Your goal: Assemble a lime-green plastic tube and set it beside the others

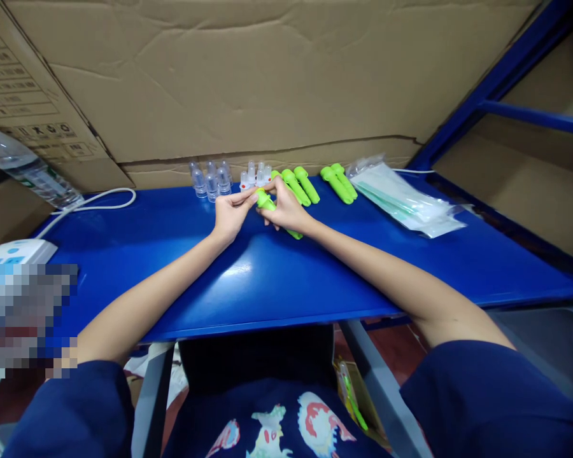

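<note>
Head view: both hands, left hand [230,215] & right hand [285,211], fingers gripping green tube [266,201] over desk [267,273]; prob mid-assembly, next needs clear vial [212,182].

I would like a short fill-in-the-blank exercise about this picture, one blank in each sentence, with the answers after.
1. Both hands, the left hand and the right hand, hold a ____ plastic tube.
2. The table top is ____.
3. The clear vials stand to the ____ of the green tubes.
4. Behind the table stands brown ____.

Answers: green; blue; left; cardboard
</note>
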### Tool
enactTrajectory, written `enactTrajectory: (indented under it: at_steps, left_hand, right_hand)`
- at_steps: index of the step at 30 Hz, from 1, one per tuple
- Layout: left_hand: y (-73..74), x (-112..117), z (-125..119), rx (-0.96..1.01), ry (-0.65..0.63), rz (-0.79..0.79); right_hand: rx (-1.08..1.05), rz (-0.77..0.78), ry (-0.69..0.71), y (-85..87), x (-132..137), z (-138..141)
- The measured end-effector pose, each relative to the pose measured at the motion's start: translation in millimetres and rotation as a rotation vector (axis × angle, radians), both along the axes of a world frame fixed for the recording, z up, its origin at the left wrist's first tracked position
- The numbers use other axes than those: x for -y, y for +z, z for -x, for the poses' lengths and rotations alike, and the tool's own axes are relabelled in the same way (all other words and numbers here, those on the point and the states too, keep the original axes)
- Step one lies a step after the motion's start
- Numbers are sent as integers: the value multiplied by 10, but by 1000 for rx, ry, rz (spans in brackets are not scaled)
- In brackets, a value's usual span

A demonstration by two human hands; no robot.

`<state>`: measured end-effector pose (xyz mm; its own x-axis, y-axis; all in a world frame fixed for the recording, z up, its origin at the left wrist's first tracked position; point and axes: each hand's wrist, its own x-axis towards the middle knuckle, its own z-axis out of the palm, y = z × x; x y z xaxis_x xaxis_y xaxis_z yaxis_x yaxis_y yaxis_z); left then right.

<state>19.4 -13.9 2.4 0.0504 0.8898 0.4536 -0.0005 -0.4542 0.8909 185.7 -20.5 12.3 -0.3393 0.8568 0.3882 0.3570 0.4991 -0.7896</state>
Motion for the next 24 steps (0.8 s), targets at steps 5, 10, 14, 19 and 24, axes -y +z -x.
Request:
enactTrajectory:
  at_steps: [5,10,14,19,24]
  left_hand:
    - [36,59,11,-135,102,-65]
    - [88,200,-15,-327,138,-195]
    - [46,243,-63,-486,125,-297]
    - [-70,222,-115,-602,91,-341]
    - [-174,231,-159,-560,39,-376]
  right_hand:
    - [-32,33,-9,-56,-15,34]
    - [-46,40,-41,-96,-28,51]
    - [-119,22,-98,-129,-58,52]
    - [-191,10,-144,-159,-91,43]
    - [-111,-73,-219,-103,-69,45]
